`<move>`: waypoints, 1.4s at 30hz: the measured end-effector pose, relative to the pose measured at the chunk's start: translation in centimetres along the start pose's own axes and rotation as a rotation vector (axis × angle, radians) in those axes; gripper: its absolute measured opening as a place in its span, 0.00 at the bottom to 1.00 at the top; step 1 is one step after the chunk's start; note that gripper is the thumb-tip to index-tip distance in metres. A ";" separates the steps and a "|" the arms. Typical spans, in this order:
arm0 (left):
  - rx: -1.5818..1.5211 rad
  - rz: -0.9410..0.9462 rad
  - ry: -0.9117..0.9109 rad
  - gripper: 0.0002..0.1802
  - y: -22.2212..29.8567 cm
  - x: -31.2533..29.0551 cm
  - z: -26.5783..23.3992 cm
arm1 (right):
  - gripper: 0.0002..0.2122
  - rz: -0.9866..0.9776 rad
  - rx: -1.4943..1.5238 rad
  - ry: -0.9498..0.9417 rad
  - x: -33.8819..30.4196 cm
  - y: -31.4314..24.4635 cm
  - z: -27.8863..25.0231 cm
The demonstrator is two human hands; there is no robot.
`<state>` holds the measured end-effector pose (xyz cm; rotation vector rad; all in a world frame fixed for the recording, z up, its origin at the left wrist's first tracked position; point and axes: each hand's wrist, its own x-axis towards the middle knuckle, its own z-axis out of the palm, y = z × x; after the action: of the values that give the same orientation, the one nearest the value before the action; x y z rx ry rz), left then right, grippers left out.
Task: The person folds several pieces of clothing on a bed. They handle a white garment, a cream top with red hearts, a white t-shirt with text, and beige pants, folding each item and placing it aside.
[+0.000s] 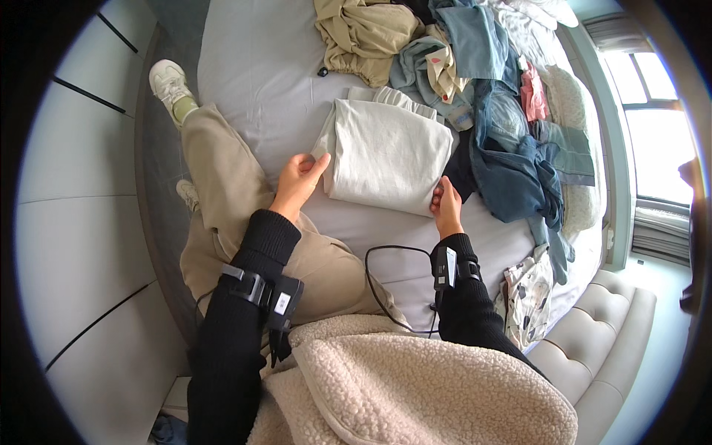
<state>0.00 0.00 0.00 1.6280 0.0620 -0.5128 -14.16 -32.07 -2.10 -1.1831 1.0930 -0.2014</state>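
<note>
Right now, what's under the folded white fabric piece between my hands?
Pale grey bedsheet shows along the near edge of the folded white fabric piece. Gathered whitish cloth pokes out beyond its far edge, maybe part of it. Whatever lies directly beneath is covered.

- This looks like a bedroom in a home.
- A wide bed (245, 96) under a pale, slightly creased sheet (371, 226) fills the middle of the frame and reaches its top edge.
- A padded, tufted headboard (593, 337) in a pale tone stands at the lower right.
- Clothes (512, 182), among them blue denim, tan and pink pieces, lie in a loose heap on the bed at the upper right, as household laundry might.
- Flat, pale doors (81, 245) with dark slots, like those of a wardrobe, line the left side.
- Grey floor (169, 152) shows between doors and bed.
- A bright window (658, 152) with grey curtains (664, 233) is at the right.
</note>
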 end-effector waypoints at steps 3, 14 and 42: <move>-0.015 -0.064 -0.091 0.45 1.1 -0.6 0.5 | 0.19 -0.081 -0.121 0.055 -0.5 -0.5 0.0; 0.241 0.328 0.001 0.48 -0.1 1.0 2.3 | 0.27 -1.145 -1.172 0.016 3.0 -7.6 9.1; 1.204 0.805 -0.271 0.35 0.4 -1.2 5.4 | 0.30 -0.926 -1.343 -0.233 -8.3 1.3 5.2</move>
<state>-2.51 -4.88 0.60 2.4745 -1.2688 -0.0858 -14.87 -22.84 1.44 -2.7965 0.2743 0.0052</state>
